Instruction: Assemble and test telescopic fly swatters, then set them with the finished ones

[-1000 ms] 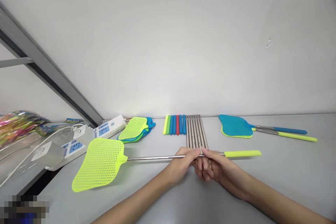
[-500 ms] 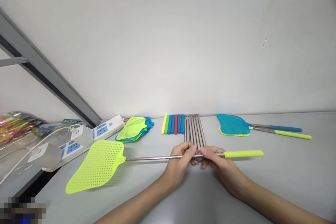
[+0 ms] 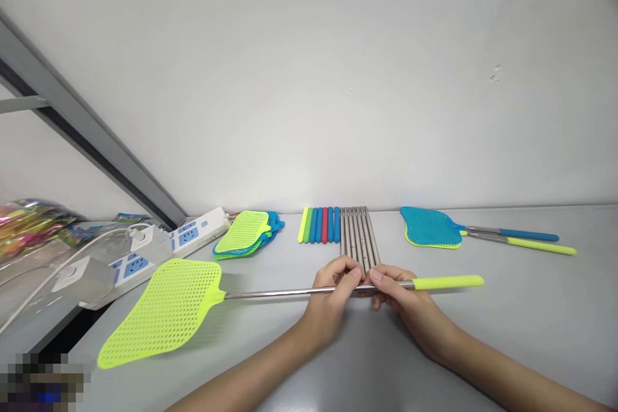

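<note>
A fly swatter (image 3: 167,312) with a yellow-green mesh head, a thin metal rod and a yellow-green grip lies across in front of me, its head to the left. My left hand (image 3: 333,293) pinches the rod near its middle. Close beside it, my right hand (image 3: 398,293) is closed on the rod just short of the grip. Behind the hands stand out several metal rods (image 3: 357,235) laid side by side, their near ends partly hidden by my fingers. Left of them is a row of coloured grips (image 3: 319,225) in yellow, green, blue and red.
Loose swatter heads (image 3: 244,234) are stacked at the back left. Two swatters with rods and grips, the upper one blue (image 3: 429,227), lie at the right. A power strip (image 3: 200,232) with plugged-in adapters and plastic-wrapped packets (image 3: 36,228) occupy the left. A wall rises behind the table.
The swatter's head has moved left and slightly down, and more of the rod shows left of my left hand. Both hands keep their hold, and the view has shifted slightly.
</note>
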`<state>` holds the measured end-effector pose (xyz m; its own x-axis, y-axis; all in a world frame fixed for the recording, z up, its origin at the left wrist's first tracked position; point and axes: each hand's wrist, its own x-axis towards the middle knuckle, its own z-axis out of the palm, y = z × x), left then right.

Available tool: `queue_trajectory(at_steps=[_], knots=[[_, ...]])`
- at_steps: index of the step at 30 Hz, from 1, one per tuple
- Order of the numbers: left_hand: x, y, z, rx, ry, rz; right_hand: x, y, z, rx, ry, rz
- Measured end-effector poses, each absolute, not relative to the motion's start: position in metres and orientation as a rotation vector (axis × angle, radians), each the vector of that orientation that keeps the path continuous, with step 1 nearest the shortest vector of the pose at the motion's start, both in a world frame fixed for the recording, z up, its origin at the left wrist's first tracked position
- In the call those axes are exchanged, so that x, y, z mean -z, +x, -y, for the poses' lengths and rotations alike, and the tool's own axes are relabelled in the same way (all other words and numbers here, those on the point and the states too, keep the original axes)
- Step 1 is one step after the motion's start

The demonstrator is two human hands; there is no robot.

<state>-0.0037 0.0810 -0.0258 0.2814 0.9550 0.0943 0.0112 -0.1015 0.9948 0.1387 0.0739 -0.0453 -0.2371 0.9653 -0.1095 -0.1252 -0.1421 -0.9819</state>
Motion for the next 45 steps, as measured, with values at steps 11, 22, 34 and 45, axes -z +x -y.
queue_trajectory(at_steps=[11,22,34,45], knots=[[0.0254,-0.005,-0.0806,-1.044,1.442,-0.955,0.0428,0.1379,-0.0723,-1.454,-1.08,1.245],[0.0271,-0.0045,-0.0798,-1.037,1.462,-0.963,0.0458,0.1387,-0.0722,-1.431,-1.043,1.223],[0.0278,-0.0035,-0.0816,-1.054,1.514,-1.001,0.0451,0.1384,-0.0715,-1.42,-1.056,1.172],[0.0275,-0.0034,-0.081,-1.021,1.522,-1.033,0.0462,0.1399,-0.0718,-1.465,-1.059,1.209]])
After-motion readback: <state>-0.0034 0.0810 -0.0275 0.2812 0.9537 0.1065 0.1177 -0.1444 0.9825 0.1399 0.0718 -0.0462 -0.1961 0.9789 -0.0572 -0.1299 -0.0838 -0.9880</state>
